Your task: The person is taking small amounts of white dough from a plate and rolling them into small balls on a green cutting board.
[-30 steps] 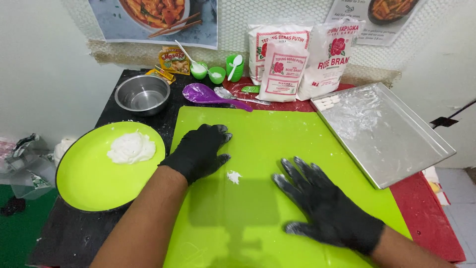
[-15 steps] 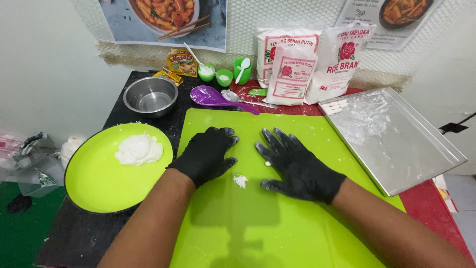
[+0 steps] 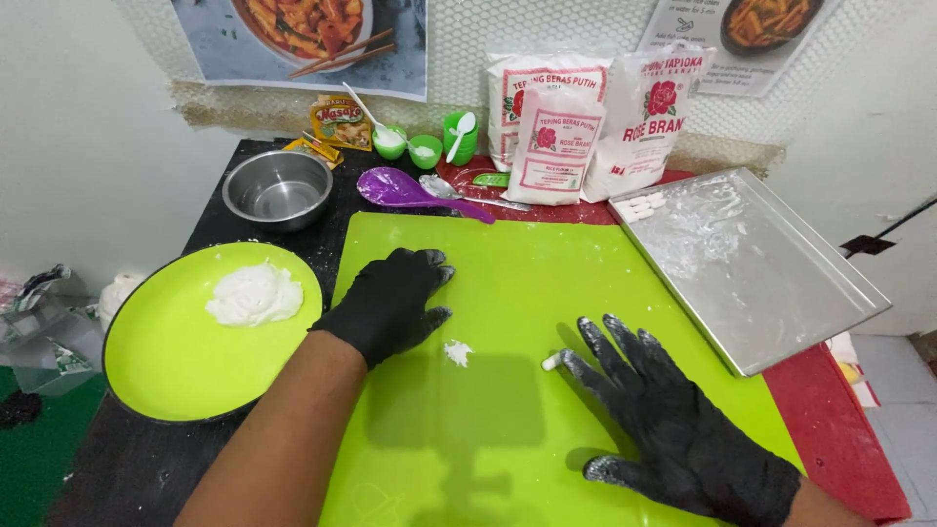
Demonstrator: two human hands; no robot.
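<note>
Both my hands wear black gloves and rest on a bright green cutting mat (image 3: 547,283). My left hand (image 3: 390,303) lies flat with its fingers together, pressing on the mat; whatever is under it is hidden. A small lump of white dough (image 3: 457,352) sits just right of it. My right hand (image 3: 664,420), dusted with flour, is spread flat, and its fingertips touch the end of a thin white dough roll (image 3: 552,361). A lime plate (image 3: 166,361) with a mound of white dough (image 3: 254,295) stands at the left.
A floured metal tray (image 3: 781,283) with small dough pieces (image 3: 641,206) lies at the right. Behind the mat are a steel bowl (image 3: 278,188), a purple spoon (image 3: 405,188), green cups (image 3: 425,149) and flour bags (image 3: 586,127) against the wall.
My right hand slid left beside my left hand, then back out to the right and toward me. The left hand stayed on the mat. A thin dough roll now shows at the right fingertips.
</note>
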